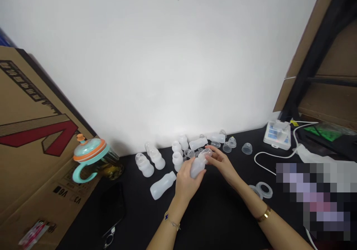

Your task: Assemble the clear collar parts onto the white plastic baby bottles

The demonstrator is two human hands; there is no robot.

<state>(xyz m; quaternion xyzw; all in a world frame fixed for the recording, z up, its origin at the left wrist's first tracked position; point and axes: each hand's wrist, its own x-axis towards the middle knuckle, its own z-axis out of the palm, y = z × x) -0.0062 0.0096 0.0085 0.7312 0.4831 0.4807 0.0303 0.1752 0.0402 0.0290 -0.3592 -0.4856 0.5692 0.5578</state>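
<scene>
Silicone bottle (196, 169) is gripped in the closed left hand (187, 179) above the black worktop (212, 224). Right hand (221, 164) rests half-open against its neck. Other bottles (163, 185) lie just beyond.

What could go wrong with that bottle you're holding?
The frosted plastic bottle looks smooth, so it might slip from the left hand while the right hand works at its top. If it fell, it could knock into the crowded bottles and small clear cups nearby. The bottle lying on its side on the black tabletop might roll if bumped.
</scene>
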